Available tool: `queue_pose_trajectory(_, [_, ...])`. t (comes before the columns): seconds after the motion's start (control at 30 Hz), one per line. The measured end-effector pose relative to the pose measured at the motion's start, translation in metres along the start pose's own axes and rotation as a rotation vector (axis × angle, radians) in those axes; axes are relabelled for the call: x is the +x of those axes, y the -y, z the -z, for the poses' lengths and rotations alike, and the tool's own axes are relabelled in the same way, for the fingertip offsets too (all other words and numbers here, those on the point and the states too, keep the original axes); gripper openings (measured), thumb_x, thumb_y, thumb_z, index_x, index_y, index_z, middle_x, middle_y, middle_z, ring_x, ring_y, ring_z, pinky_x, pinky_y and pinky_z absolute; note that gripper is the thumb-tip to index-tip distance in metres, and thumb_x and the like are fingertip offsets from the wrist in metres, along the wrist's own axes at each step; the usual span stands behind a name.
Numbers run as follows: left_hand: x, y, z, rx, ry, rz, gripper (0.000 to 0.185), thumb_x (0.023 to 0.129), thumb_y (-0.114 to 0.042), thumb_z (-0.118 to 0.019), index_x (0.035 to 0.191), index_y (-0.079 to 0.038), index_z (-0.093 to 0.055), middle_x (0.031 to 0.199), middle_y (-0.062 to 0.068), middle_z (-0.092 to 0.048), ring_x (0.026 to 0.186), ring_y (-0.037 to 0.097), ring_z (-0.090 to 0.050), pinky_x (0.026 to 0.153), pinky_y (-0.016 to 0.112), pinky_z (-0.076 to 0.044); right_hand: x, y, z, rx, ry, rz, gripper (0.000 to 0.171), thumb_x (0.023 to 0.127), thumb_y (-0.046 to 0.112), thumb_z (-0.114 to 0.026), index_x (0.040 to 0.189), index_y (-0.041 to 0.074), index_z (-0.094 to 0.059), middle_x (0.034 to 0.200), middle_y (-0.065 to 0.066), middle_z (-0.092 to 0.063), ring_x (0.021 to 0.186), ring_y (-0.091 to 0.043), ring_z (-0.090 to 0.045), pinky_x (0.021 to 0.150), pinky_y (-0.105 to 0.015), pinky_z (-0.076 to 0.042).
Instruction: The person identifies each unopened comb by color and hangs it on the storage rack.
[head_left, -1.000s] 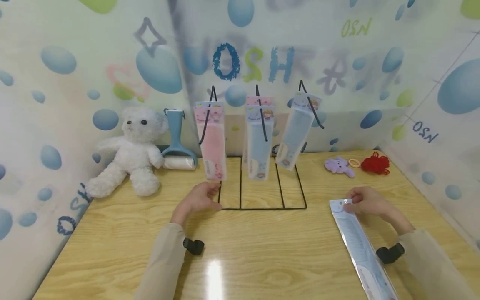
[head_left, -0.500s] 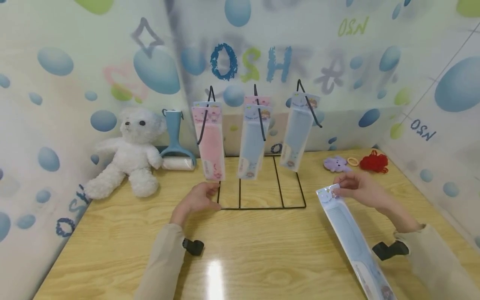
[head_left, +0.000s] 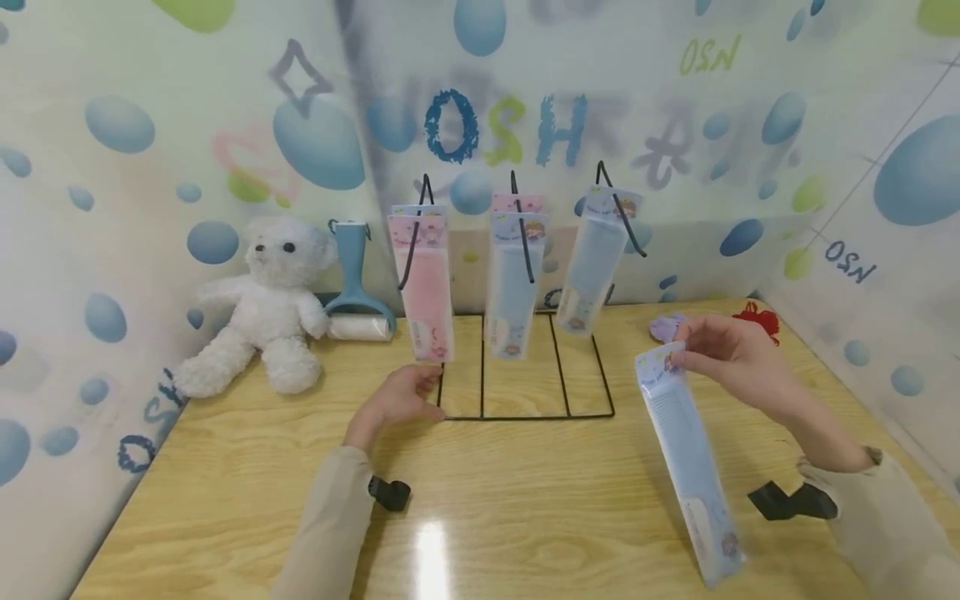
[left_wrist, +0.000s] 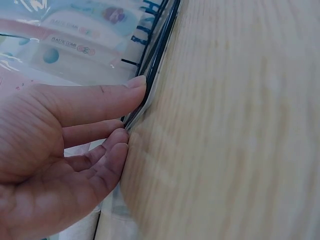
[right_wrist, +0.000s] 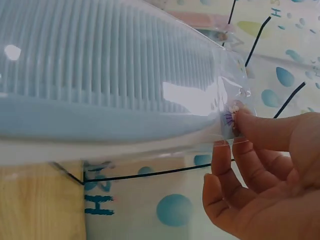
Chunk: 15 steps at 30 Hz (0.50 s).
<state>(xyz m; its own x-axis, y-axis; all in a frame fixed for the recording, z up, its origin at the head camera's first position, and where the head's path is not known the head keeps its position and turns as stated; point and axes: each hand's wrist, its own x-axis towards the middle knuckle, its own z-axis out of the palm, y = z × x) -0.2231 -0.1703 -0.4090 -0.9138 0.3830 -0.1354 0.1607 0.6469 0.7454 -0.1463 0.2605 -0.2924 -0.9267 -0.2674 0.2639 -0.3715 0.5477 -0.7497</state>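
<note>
**Q:** Blue packaged comb: where is it, and what grips it?

**A:** It hangs in the air above the wooden table, right of the black wire rack. The right hand pinches its top card end between thumb and fingertips; the long body slopes down toward the table's near edge.

**Q:** State of the left hand?

**A:** The left hand rests on the table at the rack's front left corner, fingers straight and pressed against the wire base. It grasps nothing.

**Q:** Handling properties?

**A:** Judged light and fairly stiff, since it holds its line from a single pinch. The clear sleeve looks glossy and probably slippery; the card header with its hang hole is the soundest grip point. A one-end grip likely lets the low end swing.

**Q:** Clearances?

**A:** Three hooks stand at the rack's top, each carrying packs: pink pack left, blue pack centre, another blue pack right. Open table lies between the held comb and the rack. A white teddy bear and lint roller sit well apart at the left; small toys lie behind the right hand, near the back wall.
</note>
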Motion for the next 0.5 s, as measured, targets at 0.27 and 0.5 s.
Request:
queue_pose_trajectory(0.27, [0.0,-0.003,0.0,0.002,-0.007,-0.004,0.072,0.074,-0.007,-0.081,0.135,0.009,-0.047,0.125,0.021,-0.058,0.114,0.034,-0.053,0.098,0.045,-0.045,-0.001,0.019,0.013,0.142,-0.055,0.043,0.012,0.088,-0.005,-0.064,0.098,0.002,-0.063,0.088,0.005,-0.069,0.08,-0.006,-0.065,0.069,-0.017,-0.053])
queue_pose_trajectory(0.5, [-0.001,-0.004,0.001,-0.006,0.0,-0.003,0.072,0.075,-0.006,-0.08,0.136,0.009,-0.046,0.125,0.022,-0.057,0.115,0.034,-0.053,0.098,0.045,-0.045,0.001,0.037,0.014,0.111,-0.05,0.09,0.011,0.089,-0.007,-0.062,0.095,0.002,-0.06,0.088,0.004,-0.066,0.078,-0.008,-0.063,0.067,-0.016,-0.051])
